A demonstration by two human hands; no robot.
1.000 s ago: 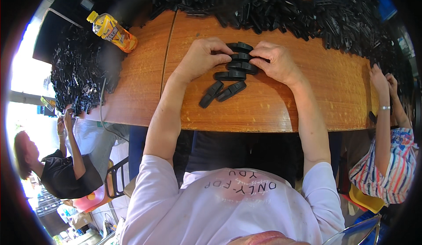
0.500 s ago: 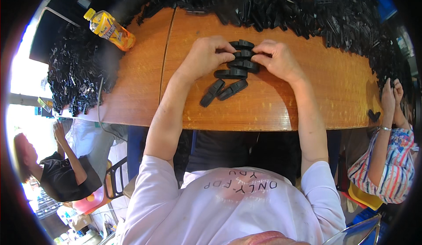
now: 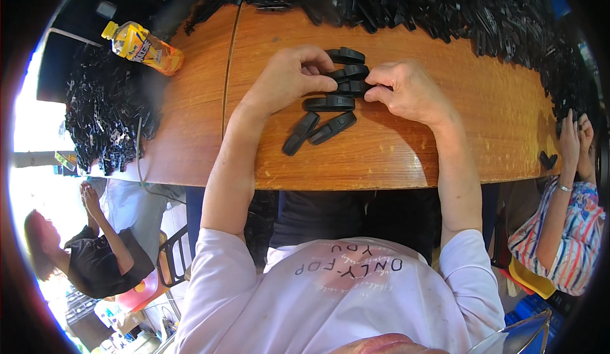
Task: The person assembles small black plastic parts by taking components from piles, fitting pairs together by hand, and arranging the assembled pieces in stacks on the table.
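Observation:
Several black oblong plastic pieces with rounded ends lie in front of me on the wooden table (image 3: pixel 394 150). My left hand (image 3: pixel 289 79) is closed, thumb and forefinger pinching the left end of a middle piece (image 3: pixel 351 72). Opposite it, my right hand (image 3: pixel 406 90) pinches the right end of the piece just below (image 3: pixel 351 88); its fingertips partly cover that end. One more piece (image 3: pixel 347 55) lies beyond my fingers. Nearer me are a level piece (image 3: pixel 328 103) and two slanted ones, left (image 3: pixel 300 133) and right (image 3: pixel 333 128).
Heaped black plastic parts (image 3: pixel 406 1) line the table's far side, with another heap (image 3: pixel 108 112) at the left. A bottle of orange drink (image 3: pixel 145 49) stands at the left. A V-shaped black part (image 3: pixel 548 160) lies near a co-worker's hands (image 3: pixel 575 141) at right. Another person (image 3: pixel 95 252) sits at left.
The farthest piece now lies a little apart from the one below it. My right hand has shifted slightly down and outward. The whole view has tilted a little.

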